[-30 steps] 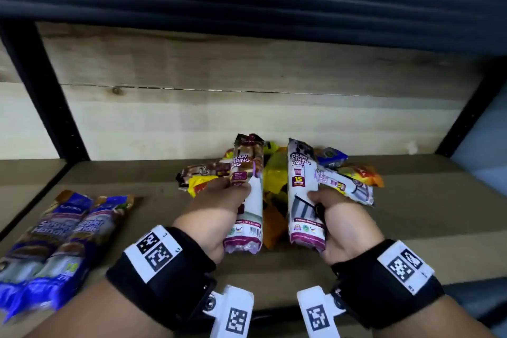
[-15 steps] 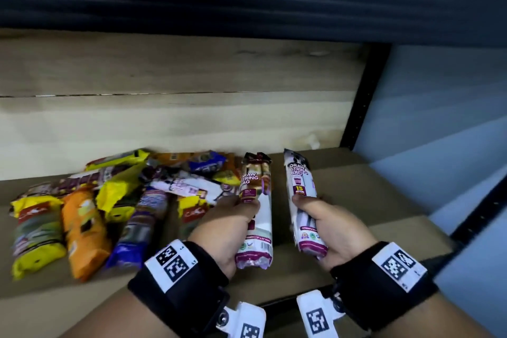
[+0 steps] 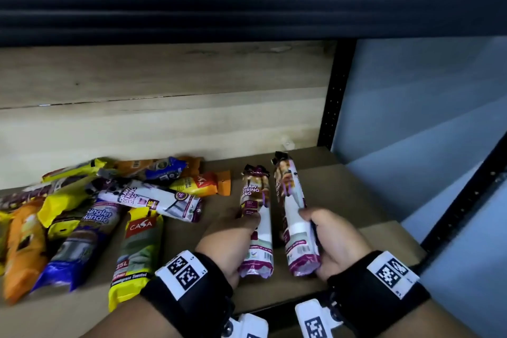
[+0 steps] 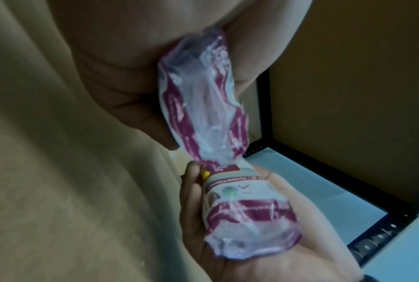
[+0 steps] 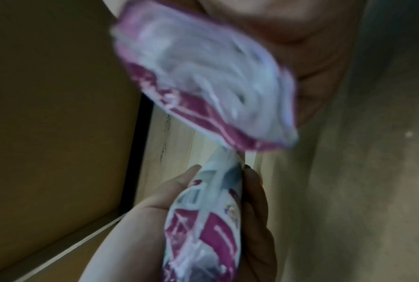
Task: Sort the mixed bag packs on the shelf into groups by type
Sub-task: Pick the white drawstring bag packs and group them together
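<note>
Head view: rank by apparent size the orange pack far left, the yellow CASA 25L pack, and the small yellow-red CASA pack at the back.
1. yellow CASA 25L pack and orange pack: alike, both near the camera.
2. small yellow-red CASA pack: farther back.

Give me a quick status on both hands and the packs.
Left hand grips one drawstring bag pack; right hand grips a matching one. Both at the shelf's right end. Mixed pile left, nothing blocking.

Two drawstring packs [image 3: 293, 217] – held, mixed pile [image 3: 90, 214] left
</note>
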